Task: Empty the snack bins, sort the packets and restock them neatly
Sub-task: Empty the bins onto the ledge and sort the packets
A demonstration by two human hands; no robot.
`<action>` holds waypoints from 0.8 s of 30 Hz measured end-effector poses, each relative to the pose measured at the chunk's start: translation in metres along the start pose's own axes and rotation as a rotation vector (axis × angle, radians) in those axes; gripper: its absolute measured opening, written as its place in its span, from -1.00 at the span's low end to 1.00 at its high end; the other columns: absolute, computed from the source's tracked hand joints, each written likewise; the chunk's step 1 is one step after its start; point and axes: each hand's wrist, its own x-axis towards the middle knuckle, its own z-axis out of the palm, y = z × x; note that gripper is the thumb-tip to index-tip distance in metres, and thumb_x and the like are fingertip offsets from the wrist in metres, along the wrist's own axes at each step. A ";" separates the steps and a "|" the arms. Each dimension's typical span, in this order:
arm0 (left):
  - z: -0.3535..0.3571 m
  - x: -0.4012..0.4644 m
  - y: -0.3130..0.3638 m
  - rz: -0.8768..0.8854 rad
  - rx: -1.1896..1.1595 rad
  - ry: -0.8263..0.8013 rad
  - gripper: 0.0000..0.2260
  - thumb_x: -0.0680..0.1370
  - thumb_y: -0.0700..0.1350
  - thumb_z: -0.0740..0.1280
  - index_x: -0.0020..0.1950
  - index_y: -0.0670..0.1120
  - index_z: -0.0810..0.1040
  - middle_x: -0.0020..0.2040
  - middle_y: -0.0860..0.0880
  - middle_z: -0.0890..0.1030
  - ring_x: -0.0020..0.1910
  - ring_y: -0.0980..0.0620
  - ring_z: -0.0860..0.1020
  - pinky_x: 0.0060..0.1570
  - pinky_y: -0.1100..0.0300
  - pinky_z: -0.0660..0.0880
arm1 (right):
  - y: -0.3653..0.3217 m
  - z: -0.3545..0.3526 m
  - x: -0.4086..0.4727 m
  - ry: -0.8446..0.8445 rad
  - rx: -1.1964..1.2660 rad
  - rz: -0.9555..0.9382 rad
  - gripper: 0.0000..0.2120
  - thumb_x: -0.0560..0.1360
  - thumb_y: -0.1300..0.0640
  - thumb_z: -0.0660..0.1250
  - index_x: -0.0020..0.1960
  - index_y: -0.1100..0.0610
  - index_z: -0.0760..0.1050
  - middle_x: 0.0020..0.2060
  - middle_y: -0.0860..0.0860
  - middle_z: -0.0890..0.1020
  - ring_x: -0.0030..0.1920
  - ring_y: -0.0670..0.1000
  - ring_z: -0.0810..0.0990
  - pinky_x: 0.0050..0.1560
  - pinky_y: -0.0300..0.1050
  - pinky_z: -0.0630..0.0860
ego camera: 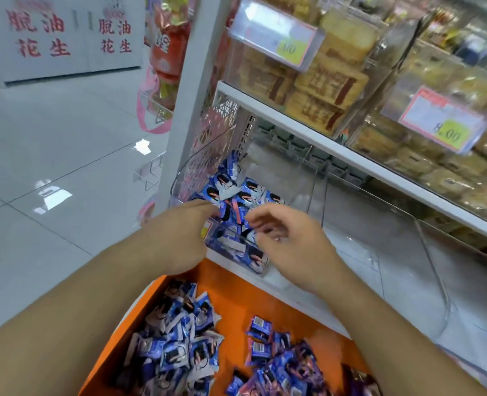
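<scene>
1. Nearest the camera lies the orange tray (236, 295), with blue snack packets in two heaps: one heap (176, 347) on the tray's left side, another (279, 364) on its right side toward the near edge.
2. Just beyond the tray's far edge stands a clear bin (185, 172) on the lower shelf, and more blue packets (236, 192) are piled inside it, reaching down to its front wall.
3. The left hand (179, 238) reaches over the tray's far edge to the bin's front; its fingertips are at the packets, but whether they pinch one cannot be told.
4. The right hand (288, 238) hovers beside it, above the bin's front right corner, fingers loosely curled; no packet is plainly gripped.
5. To the right of that bin, further clear bins (379, 238) run along the same shelf.
6. Above the tray, on the upper shelf (322, 138), clear boxes hold tan wrapped biscuits (322, 90), with two price tags (276, 35) (439, 121) on their fronts.
7. Left of the tray stretches a pale tiled floor (50, 167), and far beyond it a white panel (65, 38) carries red characters.
</scene>
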 end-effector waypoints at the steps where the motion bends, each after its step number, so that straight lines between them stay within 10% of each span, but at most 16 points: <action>1: 0.000 0.000 0.000 0.000 -0.003 -0.004 -0.23 0.45 -0.40 0.23 0.64 0.04 0.23 0.66 0.07 0.18 0.64 0.03 0.14 0.56 0.00 0.25 | 0.001 -0.012 0.015 0.000 -0.196 -0.066 -0.56 0.55 0.26 0.39 0.32 -0.14 0.56 0.23 -0.15 0.59 0.26 -0.12 0.54 0.33 -0.03 0.53; 5: 0.001 0.001 -0.001 -0.002 0.005 -0.011 -0.22 0.48 -0.39 0.23 0.66 0.05 0.18 0.69 0.05 0.10 0.66 0.04 0.06 0.60 0.02 0.18 | 0.012 -0.035 0.078 -0.305 -0.672 -0.057 -0.19 0.46 0.14 0.55 0.55 -0.32 0.28 0.42 -0.01 0.37 0.34 0.06 0.43 0.31 0.07 0.50; 10: 0.002 0.002 -0.002 -0.003 0.021 -0.013 -0.22 0.49 -0.37 0.24 0.68 0.04 0.13 0.69 0.05 0.07 0.67 0.06 0.02 0.61 0.06 0.14 | 0.032 -0.023 0.116 -0.645 -0.756 0.062 -0.24 0.39 0.03 0.66 0.46 -0.24 0.37 0.37 -0.05 0.51 0.21 0.04 0.56 0.19 0.04 0.51; 14: 0.003 0.002 -0.003 -0.010 0.031 -0.023 -0.22 0.50 -0.34 0.27 0.68 0.04 0.13 0.69 0.04 0.09 0.66 0.05 0.03 0.60 0.02 0.17 | 0.044 -0.010 0.120 -0.572 -0.758 0.017 -0.43 0.42 0.11 0.63 0.28 -0.22 0.44 0.27 -0.02 0.58 -0.19 -0.05 0.64 -0.04 0.05 0.66; 24: 0.004 -0.001 0.006 -0.004 0.053 -0.009 -0.29 0.54 -0.30 0.31 0.66 -0.01 0.18 0.66 -0.01 0.17 0.65 0.01 0.11 0.55 0.11 0.18 | 0.043 -0.043 0.100 -0.295 -0.366 -0.020 -0.68 0.41 0.15 0.60 0.02 -0.21 0.65 -0.02 -0.09 0.70 -0.09 0.10 0.70 -0.05 0.19 0.67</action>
